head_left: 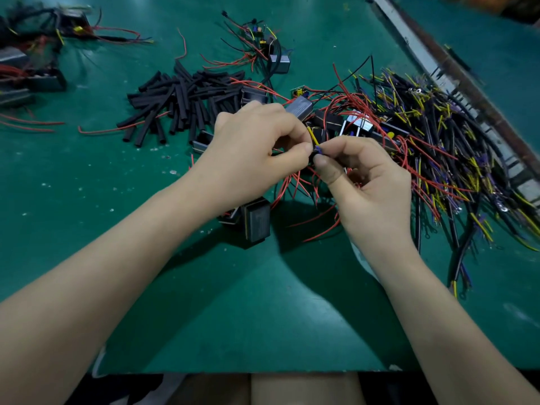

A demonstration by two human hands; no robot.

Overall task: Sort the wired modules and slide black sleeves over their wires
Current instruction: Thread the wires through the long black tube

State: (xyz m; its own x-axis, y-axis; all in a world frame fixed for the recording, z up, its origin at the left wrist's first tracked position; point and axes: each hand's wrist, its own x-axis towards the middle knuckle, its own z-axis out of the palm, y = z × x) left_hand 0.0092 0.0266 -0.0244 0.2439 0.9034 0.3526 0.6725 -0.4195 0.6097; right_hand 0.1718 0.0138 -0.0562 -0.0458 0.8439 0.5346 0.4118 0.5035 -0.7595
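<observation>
Head view looked down on a green worktop (58, 185), and both hands met at the middle. Left hand (251, 153) was curled, fingers pinching a yellow wire (312, 135); right hand (371, 182) pinched a black sleeve (315, 154) at that wire's end, thumb and finger closed on it. Behind them lay a heap of sleeves (187, 103). Modules (257, 222) sat under the wrists among red wires, a big tangle of leads (432, 147) spread to the right, and more modules sat far left (32, 71).
</observation>
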